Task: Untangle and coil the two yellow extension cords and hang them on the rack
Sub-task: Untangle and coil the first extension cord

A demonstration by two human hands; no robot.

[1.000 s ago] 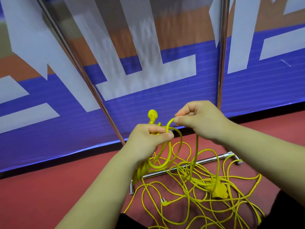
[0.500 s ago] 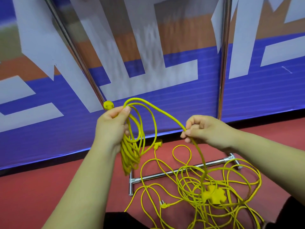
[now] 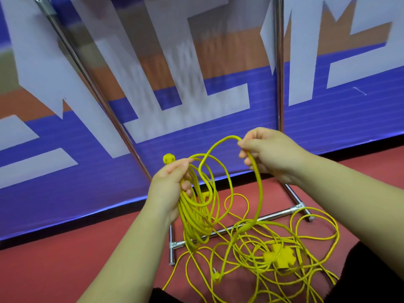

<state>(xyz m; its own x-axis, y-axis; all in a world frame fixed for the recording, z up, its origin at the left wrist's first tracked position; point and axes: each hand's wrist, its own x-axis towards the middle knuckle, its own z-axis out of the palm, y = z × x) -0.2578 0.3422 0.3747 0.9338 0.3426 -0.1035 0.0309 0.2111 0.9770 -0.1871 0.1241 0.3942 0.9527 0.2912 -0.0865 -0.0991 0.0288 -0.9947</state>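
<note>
My left hand (image 3: 169, 189) grips a bundle of coiled yellow cord loops (image 3: 196, 217) that hangs down from it, with a yellow plug end (image 3: 168, 158) sticking out above the thumb. My right hand (image 3: 265, 153) pinches a fresh loop of the same cord (image 3: 258, 184), held up to the right of the coil. From there the cord drops into a tangled yellow heap (image 3: 273, 243) on the red floor. A yellow multi-way socket block (image 3: 279, 256) lies in the tangle, and a small plug (image 3: 216, 276) lies near its front.
The chrome rack's base bars (image 3: 269, 217) lie on the red floor under the tangle, and its uprights (image 3: 278, 68) rise in front of a blue, white and orange banner wall (image 3: 328, 119). Dark clothing shows at the bottom right.
My left hand came back down and to the right with the coil. My right hand rose and brought a new loop of cord up toward the coil.
</note>
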